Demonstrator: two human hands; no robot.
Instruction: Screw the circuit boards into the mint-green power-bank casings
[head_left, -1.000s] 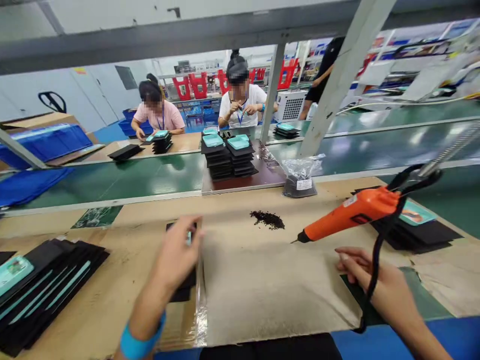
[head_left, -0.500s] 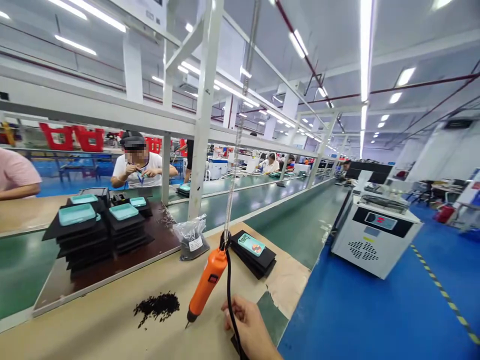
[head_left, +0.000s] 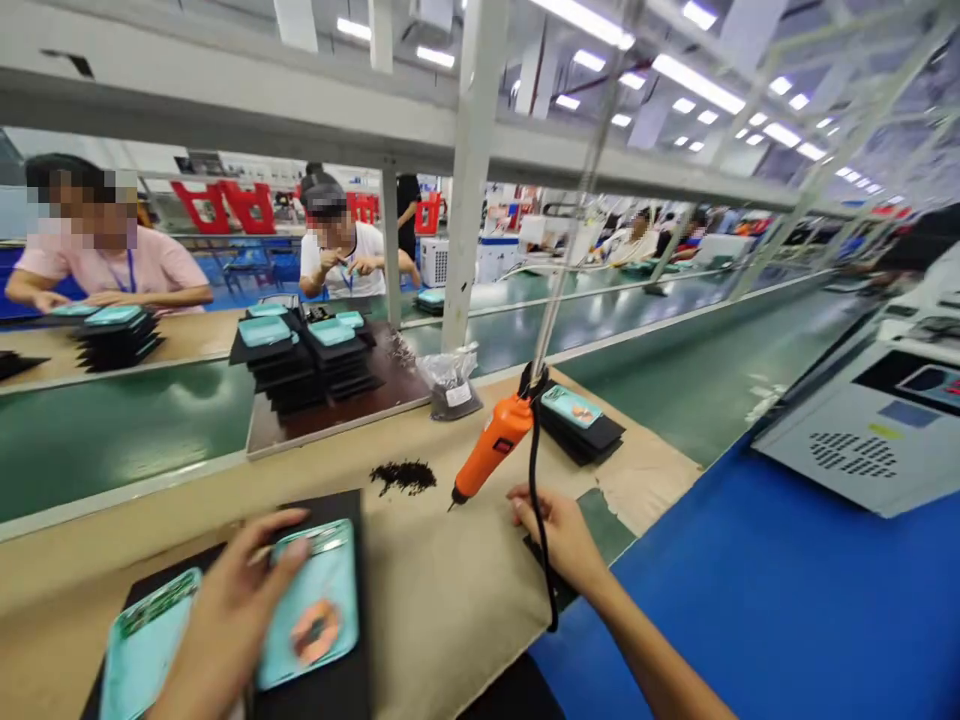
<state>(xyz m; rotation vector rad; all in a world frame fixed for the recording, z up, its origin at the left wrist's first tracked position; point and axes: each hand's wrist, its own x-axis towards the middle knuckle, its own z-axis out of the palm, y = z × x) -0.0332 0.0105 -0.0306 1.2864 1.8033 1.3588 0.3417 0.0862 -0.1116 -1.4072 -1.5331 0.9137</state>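
Observation:
My left hand [head_left: 240, 590] is at the upper left of a teal phone-sized case [head_left: 322, 575]. Its thumb lies over the case's inner top edge, with the index finger just beyond. A circuit board strip and a copper coil [head_left: 316, 632] sit inside the case, on a black pad [head_left: 360, 600]. Left of it a second teal case [head_left: 142, 650] holds a green board, partly behind my forearm. My right hand [head_left: 555, 525] is curled beside the black cable of an orange electric screwdriver [head_left: 491, 445]; any content is too small to see. The screwdriver hangs tilted from a spring.
Small black screws [head_left: 405, 476] lie heaped on the brown bench cover [head_left: 435, 590]. Behind are a plastic bag [head_left: 452, 385], stacked black pads with teal cases [head_left: 307, 365], and a pad stack [head_left: 585, 440] at right. A white post [head_left: 469, 200] rises behind; two co-workers sit across.
My view has turned left and down, bringing my left hand and two teal cases into sight. My right hand stays curled near the screwdriver cable.

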